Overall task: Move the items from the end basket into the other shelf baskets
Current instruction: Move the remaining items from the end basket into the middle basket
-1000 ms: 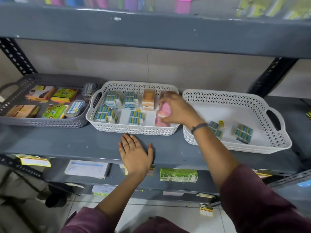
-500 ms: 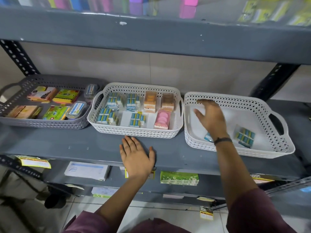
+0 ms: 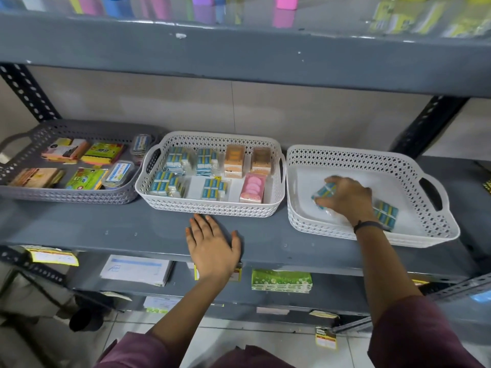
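Head view, blue packet: we see our right hand [image 3: 345, 199] curled over a blue packet [image 3: 324, 192] in the end basket [image 3: 435, 229], fingers closed on it; whether it has left the floor we cannot tell.
Second packet: another blue pack [image 3: 386, 214] lies at 4 o'clock of that hand, near the basket's front wall, partly behind our wrist.
End basket: white, at the shelf's 3 o'clock end; its floor is mostly bare at 12 and 9 o'clock of the hand.
Middle basket: the white middle basket [image 3: 212, 208] sits just beside the end basket, rims almost touching; it holds blue packs, two tan boxes and a pink pack [image 3: 252, 188], with a bare strip beside the pink pack.
Grey basket: the grey basket [image 3: 66, 195] at 9 o'clock is filled with mixed colourful packs.
Left hand: our left hand [image 3: 214, 248] lies flat and spread, gripping nothing, on the shelf [image 3: 106, 229] edge just in front of the middle basket.
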Demonstrator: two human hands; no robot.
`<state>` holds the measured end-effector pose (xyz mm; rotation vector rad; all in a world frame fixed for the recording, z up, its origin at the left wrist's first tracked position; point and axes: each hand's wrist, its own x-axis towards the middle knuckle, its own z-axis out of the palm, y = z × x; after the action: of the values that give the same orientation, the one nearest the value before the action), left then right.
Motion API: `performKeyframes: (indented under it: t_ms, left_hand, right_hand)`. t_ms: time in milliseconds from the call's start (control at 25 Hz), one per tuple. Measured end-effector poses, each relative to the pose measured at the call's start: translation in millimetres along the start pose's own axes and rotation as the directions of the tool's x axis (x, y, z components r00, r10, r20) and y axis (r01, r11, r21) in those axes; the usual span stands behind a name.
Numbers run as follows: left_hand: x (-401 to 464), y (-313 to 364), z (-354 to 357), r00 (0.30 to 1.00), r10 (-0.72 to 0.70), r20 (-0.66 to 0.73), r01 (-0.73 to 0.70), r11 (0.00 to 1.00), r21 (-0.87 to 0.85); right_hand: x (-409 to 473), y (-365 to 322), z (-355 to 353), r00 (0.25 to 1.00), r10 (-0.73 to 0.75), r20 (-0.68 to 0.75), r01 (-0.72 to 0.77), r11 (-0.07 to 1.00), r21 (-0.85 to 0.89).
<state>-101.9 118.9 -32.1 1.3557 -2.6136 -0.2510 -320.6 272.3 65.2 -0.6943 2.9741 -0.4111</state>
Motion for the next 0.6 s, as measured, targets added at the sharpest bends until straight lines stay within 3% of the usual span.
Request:
performKeyframes:
  t_ms: [80,160,280,360,480,600]
  left_hand:
    - [-0.4,0.3,-1.1,1.0,0.002,0.03,-0.003,1.0,0.016]
    - [-0.4,-0.1,-2.3,0.999,0.0,0.039,0.0,1.0,0.019]
    - [-0.9,0.3,-2.8,1.0,-0.007,0.028,0.007,1.0,0.013]
    - [-1.4,1.2,-3.0,0.999,-0.011,0.033,0.011,1.0,0.002]
    - [-0.4,1.7,-5.4,0.997,-0.001,0.077,0.0,1.0,0.012]
    - [-0.1,1.8,-6.8,0.995,0.007,0.103,-0.008,1.0,0.009]
  right_hand:
    - [-0.6,-35.2,-16.9,0.982,-0.047,-0.184,0.077,0.984,0.16]
    - [-0.9,-81.8,-25.9,0.934,-0.24,-0.264,0.304,0.923,0.236]
    - [1.5,-153.5,-9.6,0.84,-0.536,-0.08,0.537,0.804,0.256]
    - [4.7,-186.5,19.2,0.77,-0.631,0.092,0.609,0.771,0.189]
    - [12.1,-207.4,57.0,0.724,-0.635,0.27,0.657,0.754,0.011]
    - [19.1,-200.0,66.4,0.74,-0.628,0.24,0.615,0.777,0.134]
